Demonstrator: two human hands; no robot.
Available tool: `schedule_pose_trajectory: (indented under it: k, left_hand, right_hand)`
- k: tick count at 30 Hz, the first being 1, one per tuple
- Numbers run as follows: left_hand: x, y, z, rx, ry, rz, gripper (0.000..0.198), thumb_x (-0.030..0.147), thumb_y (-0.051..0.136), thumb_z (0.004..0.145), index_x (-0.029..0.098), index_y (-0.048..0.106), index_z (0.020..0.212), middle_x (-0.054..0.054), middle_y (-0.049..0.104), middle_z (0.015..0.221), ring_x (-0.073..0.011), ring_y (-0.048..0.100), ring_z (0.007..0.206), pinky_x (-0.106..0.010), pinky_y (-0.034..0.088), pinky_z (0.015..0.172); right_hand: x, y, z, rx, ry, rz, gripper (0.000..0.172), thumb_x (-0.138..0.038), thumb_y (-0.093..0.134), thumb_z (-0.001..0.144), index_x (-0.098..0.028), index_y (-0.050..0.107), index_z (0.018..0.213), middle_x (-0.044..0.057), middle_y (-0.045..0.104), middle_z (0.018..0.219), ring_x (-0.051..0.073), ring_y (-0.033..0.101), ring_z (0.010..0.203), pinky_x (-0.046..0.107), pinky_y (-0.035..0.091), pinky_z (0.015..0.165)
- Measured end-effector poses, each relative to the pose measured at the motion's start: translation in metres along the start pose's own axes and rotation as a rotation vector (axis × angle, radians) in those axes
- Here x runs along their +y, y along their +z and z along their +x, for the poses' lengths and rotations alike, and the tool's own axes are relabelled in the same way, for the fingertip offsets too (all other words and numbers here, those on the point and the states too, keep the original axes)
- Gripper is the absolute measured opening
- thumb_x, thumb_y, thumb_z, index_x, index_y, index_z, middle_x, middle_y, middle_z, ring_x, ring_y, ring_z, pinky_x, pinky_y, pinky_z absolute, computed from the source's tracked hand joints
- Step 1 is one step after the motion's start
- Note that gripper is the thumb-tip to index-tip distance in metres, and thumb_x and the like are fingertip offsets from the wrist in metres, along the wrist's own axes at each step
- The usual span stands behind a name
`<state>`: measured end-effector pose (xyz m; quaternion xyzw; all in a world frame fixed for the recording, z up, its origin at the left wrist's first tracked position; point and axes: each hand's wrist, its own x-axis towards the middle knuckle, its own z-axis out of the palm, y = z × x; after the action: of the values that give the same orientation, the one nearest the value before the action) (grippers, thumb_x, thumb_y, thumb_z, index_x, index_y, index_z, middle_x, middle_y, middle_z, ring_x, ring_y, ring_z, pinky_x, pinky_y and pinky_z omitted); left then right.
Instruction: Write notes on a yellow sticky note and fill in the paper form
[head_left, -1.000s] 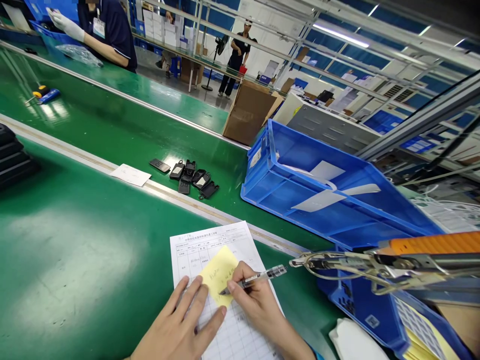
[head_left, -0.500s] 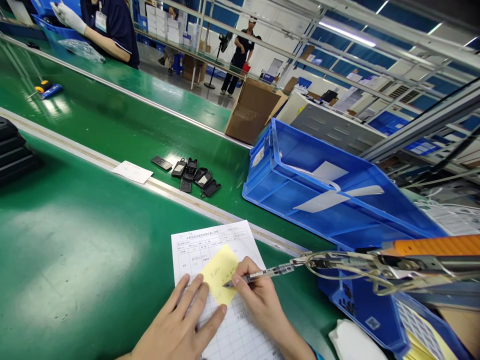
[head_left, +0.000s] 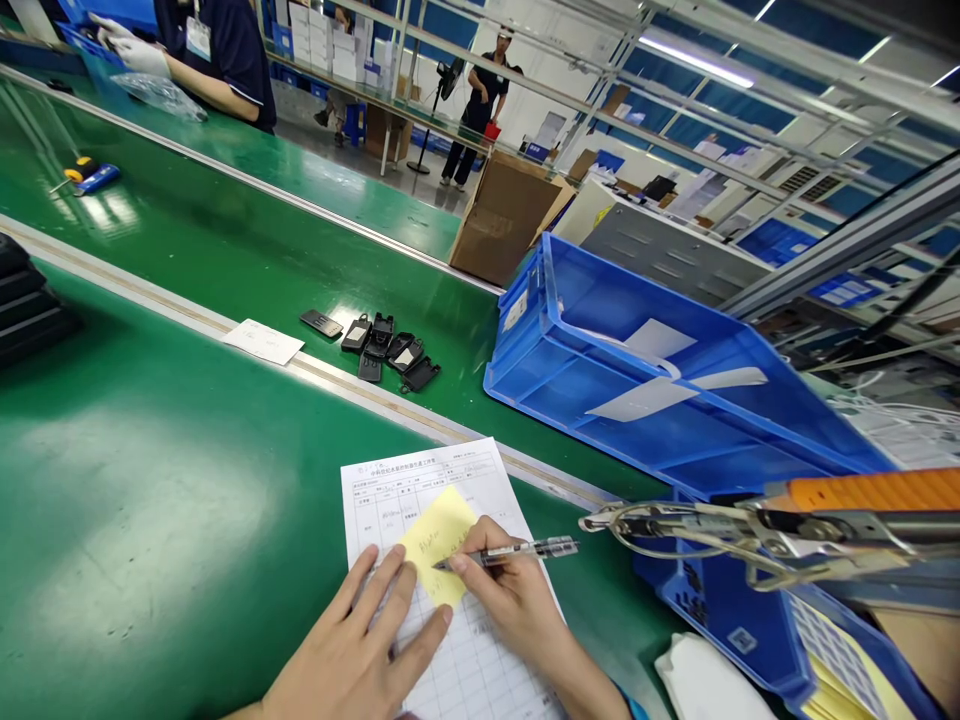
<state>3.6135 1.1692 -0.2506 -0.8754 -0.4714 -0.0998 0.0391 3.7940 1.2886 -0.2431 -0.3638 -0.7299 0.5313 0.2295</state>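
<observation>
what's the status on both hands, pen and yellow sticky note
Left hand splayed, touching edge of yellow sticky note on printed form. Right hand gripping clear-barrelled pen, tip at note. In the way: right hand covers part of note.

Premises: a factory assembly workshop. Evidence: a long green-topped table (head_left: 135,480); small black plastic casings (head_left: 382,345) and hand tools (head_left: 97,180) lying loose; a printed, ruled form (head_left: 469,655); a large blue crate (head_left: 517,370); a cardboard carton (head_left: 502,220). Opposite, a co-worker (head_left: 240,60) wears a dark shirt, badge (head_left: 199,38) and white gloves (head_left: 142,55). Beyond: metal framing (head_left: 517,75), a tube light (head_left: 696,62) and a standing fan (head_left: 450,78).
</observation>
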Motion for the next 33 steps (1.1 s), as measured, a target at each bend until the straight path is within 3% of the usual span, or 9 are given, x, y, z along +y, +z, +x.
schedule_pose_trajectory:
  k: [7,14,20,28,33]
  left_hand:
    - [0.007,0.019,-0.006,-0.002,-0.051,-0.059,0.095,0.047,0.081,0.072,0.018,0.034,0.149,-0.021,0.056,0.135,-0.0447,0.044,0.13,-0.06,0.031,0.107]
    - [0.001,0.006,-0.002,-0.023,-0.017,-0.045,0.073,0.052,0.066,0.085,0.019,0.041,0.145,-0.022,0.061,0.129,-0.0422,0.054,0.123,-0.057,0.041,0.1]
    - [0.01,0.027,-0.011,-0.027,-0.06,-0.1,0.103,0.043,0.082,0.07,0.017,0.027,0.153,-0.025,0.05,0.142,-0.0474,0.038,0.135,-0.064,0.031,0.108]
    - [0.002,-0.001,0.002,-0.068,-0.018,-0.074,0.081,0.045,0.078,0.076,0.017,0.043,0.144,-0.024,0.06,0.13,-0.0449,0.054,0.123,-0.059,0.043,0.099]
    - [0.002,0.002,0.0,-0.053,-0.024,-0.06,0.075,0.048,0.072,0.081,0.018,0.043,0.144,-0.024,0.06,0.13,-0.0439,0.054,0.123,-0.059,0.041,0.1]
  right_hand:
    - [0.001,-0.001,0.0,-0.024,-0.001,-0.001,0.032,-0.041,0.054,0.094,-0.022,0.045,0.07,-0.006,0.038,0.059,0.012,0.033,0.054,0.024,0.026,0.049]
    - [0.002,-0.001,0.0,0.005,-0.004,0.003,0.03,-0.042,0.055,0.094,-0.022,0.049,0.072,-0.006,0.041,0.061,0.012,0.036,0.055,0.025,0.028,0.05]
    - [-0.002,-0.001,-0.001,-0.013,0.011,0.001,0.032,-0.043,0.056,0.093,-0.022,0.048,0.07,-0.005,0.041,0.06,0.012,0.036,0.055,0.025,0.029,0.05]
    - [-0.005,-0.001,0.002,0.022,-0.001,0.012,0.034,-0.047,0.056,0.092,-0.022,0.049,0.07,-0.005,0.043,0.06,0.012,0.039,0.054,0.024,0.031,0.049]
    - [-0.001,-0.002,0.0,-0.002,0.018,0.034,0.033,-0.047,0.056,0.093,-0.021,0.051,0.072,-0.005,0.044,0.061,0.012,0.038,0.055,0.024,0.03,0.049]
